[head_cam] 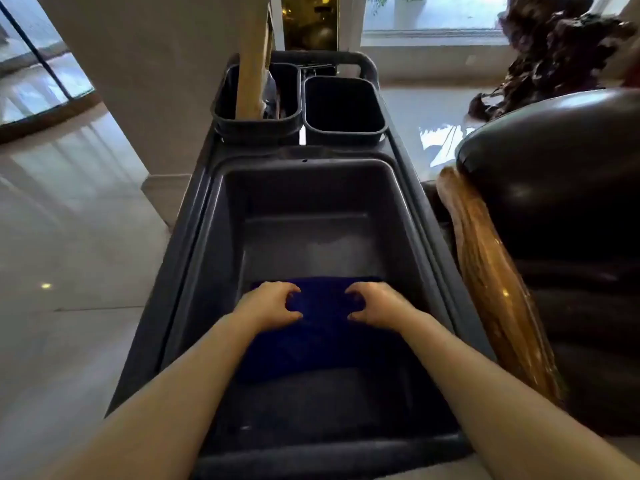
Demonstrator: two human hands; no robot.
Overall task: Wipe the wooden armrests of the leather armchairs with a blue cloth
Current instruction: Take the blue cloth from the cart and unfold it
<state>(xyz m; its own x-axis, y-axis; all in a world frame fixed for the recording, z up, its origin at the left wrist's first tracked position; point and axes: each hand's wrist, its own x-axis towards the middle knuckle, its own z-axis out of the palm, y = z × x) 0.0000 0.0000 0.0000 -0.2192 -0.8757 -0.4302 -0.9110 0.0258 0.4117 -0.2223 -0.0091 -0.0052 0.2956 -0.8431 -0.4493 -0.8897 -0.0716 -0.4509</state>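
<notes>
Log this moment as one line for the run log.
step: picking up blue cloth | left hand, right hand: on cloth | place: cart bin | armrest: untouched

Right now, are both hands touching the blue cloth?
Touching. The head view shows the left hand and right hand with fingers curled onto the blue cloth in the bin.

Window daylight — glare, wide-angle warping

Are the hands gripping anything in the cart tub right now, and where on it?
Both hands are on the blue cloth in the tub: left hand at its left part, right hand at its right, fingers curled. A closed grip cannot be confirmed.
</notes>
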